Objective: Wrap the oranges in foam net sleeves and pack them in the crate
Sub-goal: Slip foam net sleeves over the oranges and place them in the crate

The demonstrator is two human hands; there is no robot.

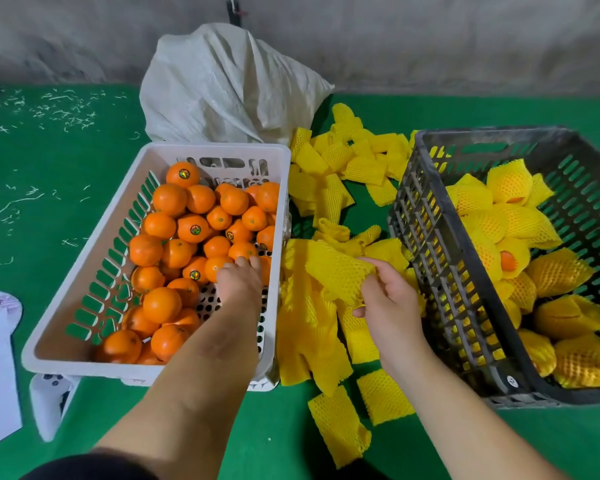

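The left hand (240, 279) is reaching into the white basket (84, 268) at the green mat's (66, 161) left side, fingers curling onto an orange (216, 267). The right hand (388, 299) is pinching a yellow foam sleeve (336, 271) over the loose pile between the containers. Wrapped oranges (565, 317) are lying in the dark crate (440, 258) at the right edge. Several oranges are bearing round stickers (183, 173), their writing too small to read.

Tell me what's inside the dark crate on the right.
The dark crate holds oranges wrapped in yellow foam net sleeves; bare orange peel shows through one sleeve's open end. The crate's near wall and the top layer hide whatever lies lower down.
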